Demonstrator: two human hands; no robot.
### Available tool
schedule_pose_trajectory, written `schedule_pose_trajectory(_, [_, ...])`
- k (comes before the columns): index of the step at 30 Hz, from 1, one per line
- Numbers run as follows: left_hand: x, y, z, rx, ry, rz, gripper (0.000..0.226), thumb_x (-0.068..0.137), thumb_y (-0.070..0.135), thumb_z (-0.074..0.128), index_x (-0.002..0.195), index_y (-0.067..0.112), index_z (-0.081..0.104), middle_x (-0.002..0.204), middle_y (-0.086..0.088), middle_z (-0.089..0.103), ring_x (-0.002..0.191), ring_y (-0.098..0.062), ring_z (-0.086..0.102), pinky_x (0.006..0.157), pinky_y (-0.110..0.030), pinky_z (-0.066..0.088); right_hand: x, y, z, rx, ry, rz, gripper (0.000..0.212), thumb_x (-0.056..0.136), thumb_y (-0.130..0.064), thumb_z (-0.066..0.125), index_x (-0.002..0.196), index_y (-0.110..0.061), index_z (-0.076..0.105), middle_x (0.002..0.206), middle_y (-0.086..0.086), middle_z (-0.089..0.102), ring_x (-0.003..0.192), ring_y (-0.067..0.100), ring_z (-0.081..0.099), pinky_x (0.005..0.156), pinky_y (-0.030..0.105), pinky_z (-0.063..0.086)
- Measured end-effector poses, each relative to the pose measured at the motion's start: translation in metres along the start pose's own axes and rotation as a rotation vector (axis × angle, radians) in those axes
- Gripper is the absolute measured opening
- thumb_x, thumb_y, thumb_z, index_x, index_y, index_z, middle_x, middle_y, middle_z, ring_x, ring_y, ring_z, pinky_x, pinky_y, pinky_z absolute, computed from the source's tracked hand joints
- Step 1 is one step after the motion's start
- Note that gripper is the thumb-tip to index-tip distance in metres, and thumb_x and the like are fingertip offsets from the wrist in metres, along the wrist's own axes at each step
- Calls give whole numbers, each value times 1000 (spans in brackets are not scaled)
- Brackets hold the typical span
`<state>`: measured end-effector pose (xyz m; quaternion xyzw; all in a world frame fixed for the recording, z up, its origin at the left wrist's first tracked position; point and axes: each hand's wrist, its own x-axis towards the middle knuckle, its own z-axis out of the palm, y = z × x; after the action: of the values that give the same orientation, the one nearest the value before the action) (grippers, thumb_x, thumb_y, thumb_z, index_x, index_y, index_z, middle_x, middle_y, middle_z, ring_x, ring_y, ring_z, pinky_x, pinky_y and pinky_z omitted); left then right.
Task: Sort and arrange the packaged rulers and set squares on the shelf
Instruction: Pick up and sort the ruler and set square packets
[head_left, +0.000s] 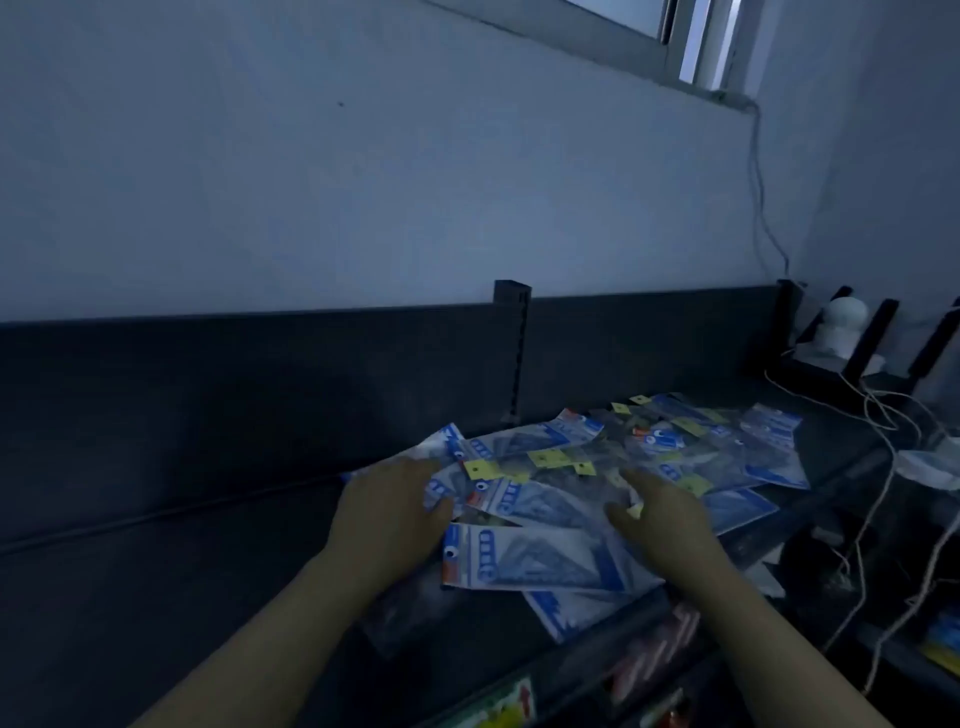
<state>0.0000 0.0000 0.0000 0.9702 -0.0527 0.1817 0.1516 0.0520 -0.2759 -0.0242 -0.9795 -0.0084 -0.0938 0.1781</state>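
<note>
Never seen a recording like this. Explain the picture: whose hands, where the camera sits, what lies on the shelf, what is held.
No machine here: a person works bare-handed. The one picture comes from a wide-angle camera worn on their head, looking down. The left hand and right hand both touch a loose pile of packets, blue-and-white bags of set squares and rulers with yellow tags, on a dark shelf. The picture is dim and blurred, so whether either hand grips a packet cannot be told. Cables hang at the right.
</note>
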Motion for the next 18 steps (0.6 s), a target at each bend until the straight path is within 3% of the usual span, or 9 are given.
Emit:
schedule_pose_trajectory(3, [33,17,29,-69,-22,-13,39,90,47,48,121,26,60,118,7,62,110,-18,58,86,-32,47,27,30,0,25,-2,8,54,93,-39,53,142,-20,40,138,4,53,122,23,51,107,42,36])
schedule_pose_trajectory(9, [101,50,96,-47,-234,-65,54,96,41,47,144,18,38,141,-4,48,122,-22,50,95,-35,45,73,71,12,-28,-84,-12,55,91,-47,51,140,-22,43,139,3,50,125,23,47,107,44,35])
schedule_pose_trajectory(13, [132,57,123,-27,-310,-100,43,96,34,41,134,15,46,127,-7,56,106,-26,55,89,-41,48,88,94,26,-65,-160,-27,61,90,-53,40,144,-25,36,146,5,38,131,24,40,109,41,30])
schedule_pose_trajectory(16, [145,62,130,13,-320,-92,34,96,34,43,123,15,51,118,-8,56,97,-27,55,85,-43,50,93,108,35,-70,-130,-51,89,71,-73,16,141,-27,42,142,4,43,128,24,42,107,41,33])
schedule_pose_trajectory(18, [150,62,133,60,-305,-74,28,92,36,51,109,14,56,111,-9,57,94,-26,55,81,-40,50,94,115,39,-62,-109,-45,92,67,-75,11,141,-29,42,142,1,43,130,22,39,108,41,29])
